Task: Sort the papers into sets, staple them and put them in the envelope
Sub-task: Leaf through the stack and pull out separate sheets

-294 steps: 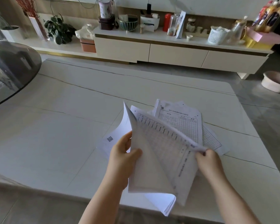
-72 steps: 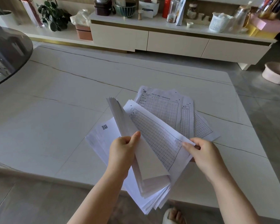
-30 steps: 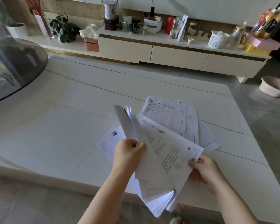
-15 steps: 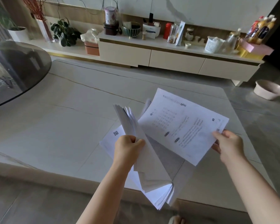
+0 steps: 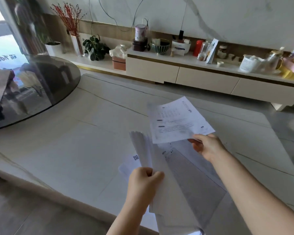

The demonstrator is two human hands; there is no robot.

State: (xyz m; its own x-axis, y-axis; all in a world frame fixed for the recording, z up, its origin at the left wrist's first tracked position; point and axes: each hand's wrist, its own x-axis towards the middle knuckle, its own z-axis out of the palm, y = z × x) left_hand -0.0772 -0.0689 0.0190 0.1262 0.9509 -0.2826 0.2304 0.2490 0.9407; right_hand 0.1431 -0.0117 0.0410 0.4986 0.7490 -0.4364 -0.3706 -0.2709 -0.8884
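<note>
Now the printed sheet (image 5: pixel 178 120) is out of the stack and up over the table (image 5: pixel 75 150), where a moment ago it lay on top. In the head view, the right hand (image 5: pixel 206 146) pinches its near edge. The left hand (image 5: pixel 143 179) grips the stack of papers (image 5: pixel 159 175), with some pages folded up. Sorting is still going on, I think. No stapler or envelope shows, so stapling and packing are left.

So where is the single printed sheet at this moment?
In the head view the single printed sheet is right of centre, above the pale table, pinched at its near edge by the right hand, just beyond the stack of papers the left hand grips.
</note>
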